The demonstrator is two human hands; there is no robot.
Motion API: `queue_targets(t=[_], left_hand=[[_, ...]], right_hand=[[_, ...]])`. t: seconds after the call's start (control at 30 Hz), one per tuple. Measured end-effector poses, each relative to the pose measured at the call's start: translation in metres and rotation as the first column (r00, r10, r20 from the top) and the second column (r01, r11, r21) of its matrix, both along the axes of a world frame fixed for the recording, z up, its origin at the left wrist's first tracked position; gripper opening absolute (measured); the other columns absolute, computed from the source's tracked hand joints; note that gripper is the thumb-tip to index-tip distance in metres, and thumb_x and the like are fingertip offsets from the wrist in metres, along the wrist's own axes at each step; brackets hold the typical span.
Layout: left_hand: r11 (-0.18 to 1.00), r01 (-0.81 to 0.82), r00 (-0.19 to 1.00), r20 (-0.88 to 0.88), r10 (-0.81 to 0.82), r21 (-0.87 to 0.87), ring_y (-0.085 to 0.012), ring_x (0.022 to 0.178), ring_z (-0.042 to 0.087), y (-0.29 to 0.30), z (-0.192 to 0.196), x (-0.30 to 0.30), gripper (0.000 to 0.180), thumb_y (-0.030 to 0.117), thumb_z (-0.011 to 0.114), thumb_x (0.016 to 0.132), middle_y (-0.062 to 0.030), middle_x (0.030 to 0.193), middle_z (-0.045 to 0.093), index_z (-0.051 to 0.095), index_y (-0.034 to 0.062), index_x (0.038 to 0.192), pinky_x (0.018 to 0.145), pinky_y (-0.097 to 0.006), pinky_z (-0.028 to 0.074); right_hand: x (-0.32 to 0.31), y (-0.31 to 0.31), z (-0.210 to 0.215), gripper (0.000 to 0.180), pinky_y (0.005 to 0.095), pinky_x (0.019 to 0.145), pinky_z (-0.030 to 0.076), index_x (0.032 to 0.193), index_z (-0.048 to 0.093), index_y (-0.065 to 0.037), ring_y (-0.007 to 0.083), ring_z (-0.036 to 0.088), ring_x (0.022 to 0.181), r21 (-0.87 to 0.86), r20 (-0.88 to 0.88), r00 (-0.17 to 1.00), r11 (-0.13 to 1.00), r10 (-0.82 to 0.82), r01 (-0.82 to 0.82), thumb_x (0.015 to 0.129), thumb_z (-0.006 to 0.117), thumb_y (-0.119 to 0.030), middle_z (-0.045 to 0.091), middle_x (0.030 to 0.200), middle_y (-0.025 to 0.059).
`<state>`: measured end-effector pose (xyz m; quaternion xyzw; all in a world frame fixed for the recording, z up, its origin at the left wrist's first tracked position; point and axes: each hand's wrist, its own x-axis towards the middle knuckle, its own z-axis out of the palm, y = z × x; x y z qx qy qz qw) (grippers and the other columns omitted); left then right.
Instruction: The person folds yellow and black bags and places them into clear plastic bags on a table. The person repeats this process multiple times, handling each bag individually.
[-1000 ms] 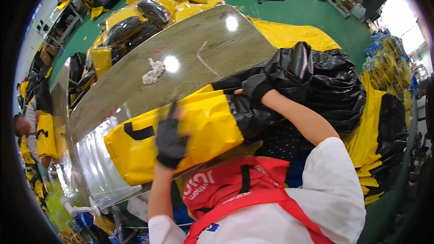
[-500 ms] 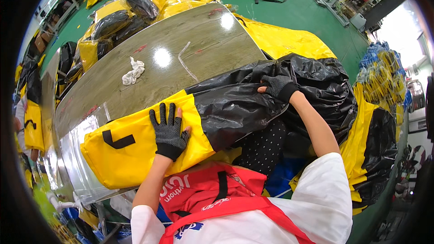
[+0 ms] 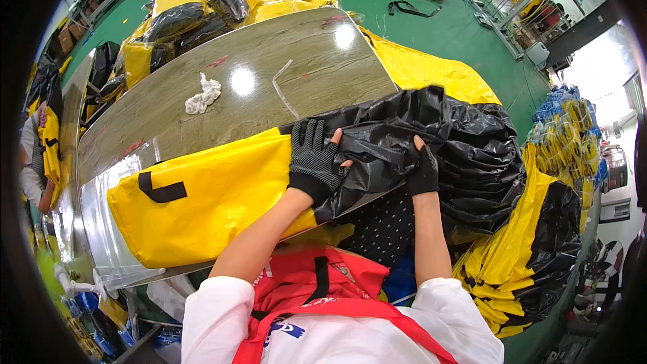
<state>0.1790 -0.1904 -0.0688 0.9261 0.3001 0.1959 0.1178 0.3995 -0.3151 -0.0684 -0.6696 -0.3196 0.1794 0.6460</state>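
The yellow and black bag [image 3: 222, 202] lay lengthwise along the near edge of the wooden table [image 3: 269, 94], its yellow half flat and smooth to the left, its black half [image 3: 404, 141] rumpled and bulging off the table's right end. Judged from how it lay, the yellow part looked already flattened, while the black part remained loose and uneven, so the smoothing or folding seemed only partly done. A short black strap [image 3: 160, 190] sat on the yellow cloth near its left end.

The left hand [image 3: 314, 158], in a black glove, pressed flat with fingers spread across the seam where yellow met black. The right hand [image 3: 423, 170], also gloved, was closed on a fold of the black cloth, pinching it.

Farther out on the table lay a crumpled white rag [image 3: 203, 94] and a thin pale strip [image 3: 283, 87], both well apart from the bag. More yellow and black bags were heaped beyond the table [image 3: 202, 13] and stacked at the right [image 3: 532, 256] on the green floor [image 3: 438, 27].
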Motion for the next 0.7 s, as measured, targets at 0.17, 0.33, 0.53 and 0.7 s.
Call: queue_targets(t=[0.17, 0.33, 0.53, 0.7], left_hand=[[0.850, 0.236, 0.947, 0.309, -0.092, -0.471, -0.0319, 0.127, 0.034, -0.003, 0.015, -0.028, 0.053, 0.038, 0.043, 0.089, -0.0164, 0.137, 0.036, 0.039, 0.0087, 0.133, 0.108, -0.045, 0.021], [0.751, 0.355, 0.922, 0.340, -0.184, -0.557, -0.0303, 0.126, 0.037, 0.014, 0.009, -0.156, 0.051, 0.030, 0.045, 0.090, -0.0125, 0.138, 0.038, 0.036, 0.0088, 0.136, 0.109, -0.037, 0.022], [0.524, -0.757, 0.618, 0.168, 0.768, 0.391, -0.0399, 0.117, 0.044, 0.037, -0.004, -0.428, 0.056, 0.033, 0.055, 0.086, -0.0245, 0.123, 0.049, 0.040, 0.0010, 0.130, 0.102, -0.043, 0.032], [0.235, 0.077, 0.481, 0.242, 0.842, -0.969, -0.0263, 0.110, 0.053, 0.029, 0.004, -0.463, 0.063, 0.045, 0.056, 0.087, -0.0127, 0.125, 0.051, 0.037, 0.0055, 0.133, 0.090, -0.038, 0.046]], right_hand=[[-0.180, 0.023, 0.092, 0.054, 0.0443, 0.085, 0.042, 0.123, 0.053, -0.012, 0.0336, 0.055, 0.095, -0.339, 0.752, 0.469, 0.883, 0.462, -0.325, 0.070, 0.062, -0.009, 0.057, 0.110, 0.0173], [-0.206, 0.039, 0.067, 0.060, 0.0436, 0.085, 0.040, 0.129, 0.049, -0.020, 0.0327, 0.053, 0.095, -0.450, 0.811, 0.224, 0.820, 0.541, -0.353, 0.071, 0.059, -0.015, 0.055, 0.105, 0.0165], [-0.242, 0.067, 0.077, 0.080, 0.0628, 0.104, 0.011, 0.126, 0.049, -0.010, 0.0426, 0.027, 0.128, -0.839, 0.543, -0.162, 0.537, 0.824, -0.085, 0.063, 0.067, -0.058, 0.037, 0.134, 0.0221], [-0.285, 0.100, 0.030, 0.063, 0.0606, 0.106, 0.010, 0.126, 0.047, -0.008, 0.0374, 0.032, 0.128, -0.561, 0.685, 0.151, 0.648, 0.712, -0.515, 0.078, 0.059, -0.046, 0.038, 0.133, 0.0231]])
